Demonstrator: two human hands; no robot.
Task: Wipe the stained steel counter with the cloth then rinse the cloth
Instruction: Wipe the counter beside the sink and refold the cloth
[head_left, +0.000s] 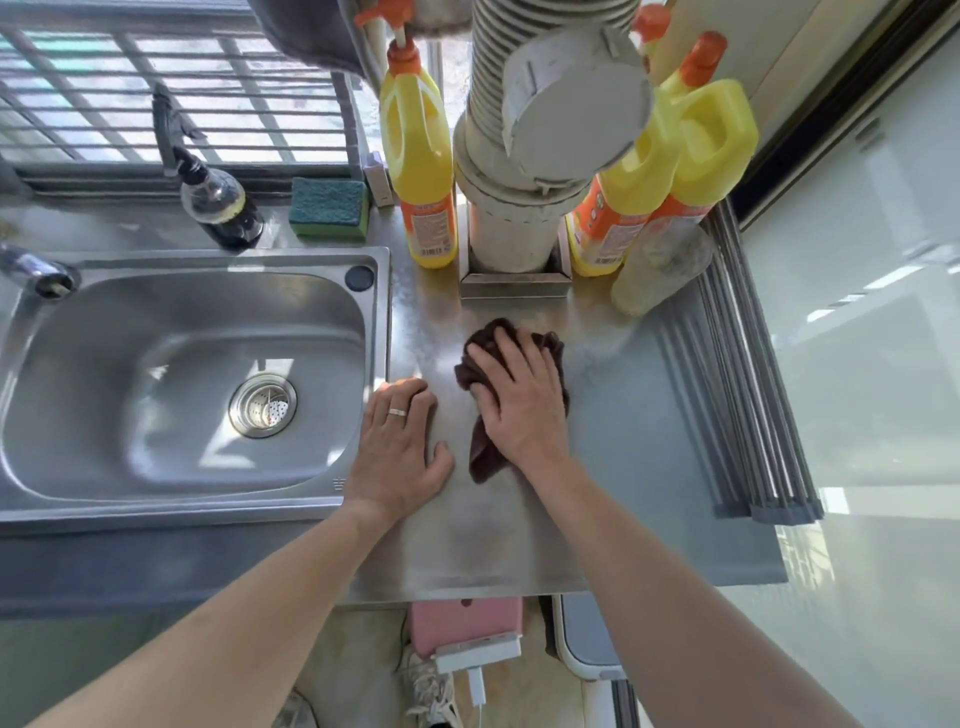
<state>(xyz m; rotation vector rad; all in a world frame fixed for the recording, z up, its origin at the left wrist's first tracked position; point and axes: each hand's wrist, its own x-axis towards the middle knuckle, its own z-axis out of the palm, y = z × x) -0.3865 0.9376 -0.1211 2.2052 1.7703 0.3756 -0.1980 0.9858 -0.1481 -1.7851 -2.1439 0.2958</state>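
Right hand (517, 400), centre of frame: fingers spread flat, pressing a dark brown cloth (480, 457) onto the steel counter (623, 441). Left hand (400, 447), just left of the cloth: palm down on the counter beside the sink rim, fingers loosely extended, holding nothing, ring on one finger. Steel sink (156, 374) at left, strainer (263, 406) in its basin. Upper centre: yellow detergent bottles (418, 156) flanking a ribbed grey pipe (511, 171). Green sponge (329, 208) behind the sink. Rolled drying rack (753, 389) at right.
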